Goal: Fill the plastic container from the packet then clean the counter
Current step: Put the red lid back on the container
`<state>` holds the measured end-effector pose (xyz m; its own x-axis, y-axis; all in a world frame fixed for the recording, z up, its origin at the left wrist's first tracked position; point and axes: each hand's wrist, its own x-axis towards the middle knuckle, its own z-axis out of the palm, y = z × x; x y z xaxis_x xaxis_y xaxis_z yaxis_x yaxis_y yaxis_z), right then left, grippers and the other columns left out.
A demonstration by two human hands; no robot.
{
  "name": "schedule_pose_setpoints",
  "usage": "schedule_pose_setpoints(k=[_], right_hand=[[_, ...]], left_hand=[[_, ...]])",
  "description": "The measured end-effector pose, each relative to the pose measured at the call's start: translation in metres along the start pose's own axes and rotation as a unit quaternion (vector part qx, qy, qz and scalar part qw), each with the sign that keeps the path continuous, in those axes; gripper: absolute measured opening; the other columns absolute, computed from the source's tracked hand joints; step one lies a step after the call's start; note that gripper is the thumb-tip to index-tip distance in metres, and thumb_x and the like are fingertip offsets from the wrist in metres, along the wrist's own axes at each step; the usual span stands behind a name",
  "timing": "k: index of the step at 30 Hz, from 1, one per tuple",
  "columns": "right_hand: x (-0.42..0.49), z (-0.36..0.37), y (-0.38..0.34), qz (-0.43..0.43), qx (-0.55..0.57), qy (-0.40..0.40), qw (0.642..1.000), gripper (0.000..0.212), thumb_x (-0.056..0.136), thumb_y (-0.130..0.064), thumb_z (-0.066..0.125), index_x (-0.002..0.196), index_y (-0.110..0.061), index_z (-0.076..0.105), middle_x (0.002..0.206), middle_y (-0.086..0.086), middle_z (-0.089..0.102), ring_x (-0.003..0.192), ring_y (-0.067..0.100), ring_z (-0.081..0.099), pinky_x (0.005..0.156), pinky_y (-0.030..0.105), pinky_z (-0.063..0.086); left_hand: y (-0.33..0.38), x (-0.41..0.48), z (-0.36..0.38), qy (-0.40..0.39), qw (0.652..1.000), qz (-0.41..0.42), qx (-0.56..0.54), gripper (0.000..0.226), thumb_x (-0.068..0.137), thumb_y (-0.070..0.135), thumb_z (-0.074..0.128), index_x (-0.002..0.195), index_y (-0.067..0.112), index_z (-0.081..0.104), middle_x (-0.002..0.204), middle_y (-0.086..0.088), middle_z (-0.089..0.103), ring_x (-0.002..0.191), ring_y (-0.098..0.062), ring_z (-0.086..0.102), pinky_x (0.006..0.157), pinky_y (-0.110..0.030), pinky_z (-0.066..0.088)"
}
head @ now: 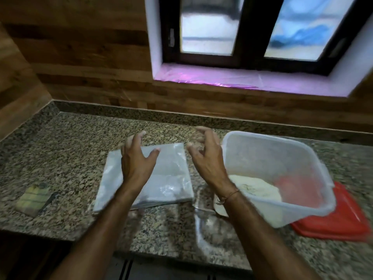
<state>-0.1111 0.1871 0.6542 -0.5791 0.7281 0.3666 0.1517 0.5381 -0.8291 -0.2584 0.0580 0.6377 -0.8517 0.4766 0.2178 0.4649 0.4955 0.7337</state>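
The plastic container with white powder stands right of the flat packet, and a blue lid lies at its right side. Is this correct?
No: in the head view the lid is red, not blue. The plastic container with white powder does stand right of the packet.

Both arms are bare along all of their visible length, from the lower edge of the view to the fingertips. The right forearm (262, 229) wears a thin cord (232, 193) round the wrist, tan to orange-brown, a single strand lying snug across it. On its inner side the cord ends in a small knot (221, 201) with short loose ends hanging from it. Faint ridges of tendon run along the back of the right hand (205, 158) toward the knuckles. The left forearm (113, 215) and left hand (137, 160) are lean, with long fingers; motion blur smears the fingertips of both hands, so the nails cannot be made out
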Motion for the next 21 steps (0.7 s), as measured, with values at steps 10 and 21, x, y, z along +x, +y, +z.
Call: schedule_pose_setpoints(k=[10,21], right_hand=[[-0.021,-0.293,0.116,0.050,-0.081,0.182,0.979,0.040,0.090,-0.024,0.070,0.128,-0.017,0.059,0.126,0.005,0.059,0.107,0.018,0.060,0.093,0.036,0.052],[-0.096,-0.417,0.320,0.381,-0.192,0.037,0.904,0.061,0.087,-0.047,0.071,0.135,-0.020,0.045,0.134,0.017,0.053,0.115,0.038,0.058,0.092,0.045,0.054]], left_hand=[[0.219,-0.115,0.160,-0.095,0.983,0.157,0.016,0.056,0.093,0.049,0.068,0.143,0.029,0.052,0.146,-0.003,0.050,0.136,-0.023,0.044,0.109,-0.045,0.041],[0.312,-0.193,0.306,-0.267,0.925,0.229,0.147,0.102,0.089,0.072,0.054,0.165,0.021,0.009,0.173,-0.007,-0.003,0.159,-0.028,-0.004,0.124,-0.056,0.018]])
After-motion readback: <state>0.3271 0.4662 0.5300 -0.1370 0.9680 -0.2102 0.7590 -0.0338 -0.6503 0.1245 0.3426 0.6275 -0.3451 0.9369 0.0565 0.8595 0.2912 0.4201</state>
